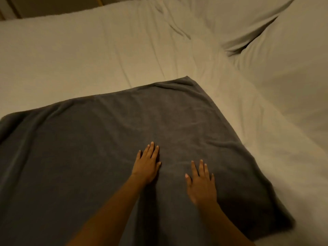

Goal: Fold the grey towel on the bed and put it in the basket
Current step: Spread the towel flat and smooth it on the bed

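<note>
Head: both hands flat mid grey towel (88, 157), bed (71, 50) sheet bare beyond far edge

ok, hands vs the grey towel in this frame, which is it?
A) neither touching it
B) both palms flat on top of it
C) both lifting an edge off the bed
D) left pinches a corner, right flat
B: the left hand and the right hand both lie with fingers straight on the grey towel, which is spread on the bed; no corner or edge is gripped or raised.
</note>
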Motion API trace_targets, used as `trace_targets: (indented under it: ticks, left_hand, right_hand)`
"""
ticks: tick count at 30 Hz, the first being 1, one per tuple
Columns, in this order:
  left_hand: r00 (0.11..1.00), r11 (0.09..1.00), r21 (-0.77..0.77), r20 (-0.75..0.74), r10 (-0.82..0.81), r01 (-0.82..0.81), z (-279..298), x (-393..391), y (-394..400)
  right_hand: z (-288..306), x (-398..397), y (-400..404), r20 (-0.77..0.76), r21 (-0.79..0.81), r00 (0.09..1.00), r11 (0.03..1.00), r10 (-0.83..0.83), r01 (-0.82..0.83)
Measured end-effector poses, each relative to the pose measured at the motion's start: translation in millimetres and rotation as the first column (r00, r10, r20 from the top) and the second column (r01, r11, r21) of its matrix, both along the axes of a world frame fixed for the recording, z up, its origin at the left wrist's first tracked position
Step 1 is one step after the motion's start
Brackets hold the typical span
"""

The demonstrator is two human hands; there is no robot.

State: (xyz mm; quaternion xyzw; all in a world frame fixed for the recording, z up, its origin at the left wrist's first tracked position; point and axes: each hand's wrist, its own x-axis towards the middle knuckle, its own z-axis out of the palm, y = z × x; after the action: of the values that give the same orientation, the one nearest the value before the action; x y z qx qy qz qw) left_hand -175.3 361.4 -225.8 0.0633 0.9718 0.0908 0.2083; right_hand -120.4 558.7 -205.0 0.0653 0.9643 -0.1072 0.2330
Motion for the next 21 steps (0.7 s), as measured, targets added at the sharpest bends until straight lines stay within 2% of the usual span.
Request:
trace_targets:
  ticks: [4,10,16,21]
  left_hand:
    - [0.998,0.998,-0.016,0.025,0.066,-0.065,-6.3,55.3,-49.2]
    - [0.976,0.978,-0.043,0.062,0.209,-0.206,2.1,133.2,-124.2]
    - [0.922,0.931,-0.117,0.143,0.361,-0.346,21.3,209.0,-215.3]
    - [0.888,0.898,-0.156,0.154,0.434,-0.412,25.9,253.7,-289.8]
  right_hand:
    - [-6.4,38.1,-28.0,0.016,-0.017,0.999,0.999,0.034,-0.033]
    - [-11.4,84.8,-79.0,-0.08,-0.042,0.991,0.993,0.108,-0.111]
    - [-5.2,125.5,-157.1,0.027,-0.093,0.98,0.977,0.197,-0.194]
    - [-4.8,172.6,-223.8,0.044,-0.11,0.975,0.971,0.219,-0.213]
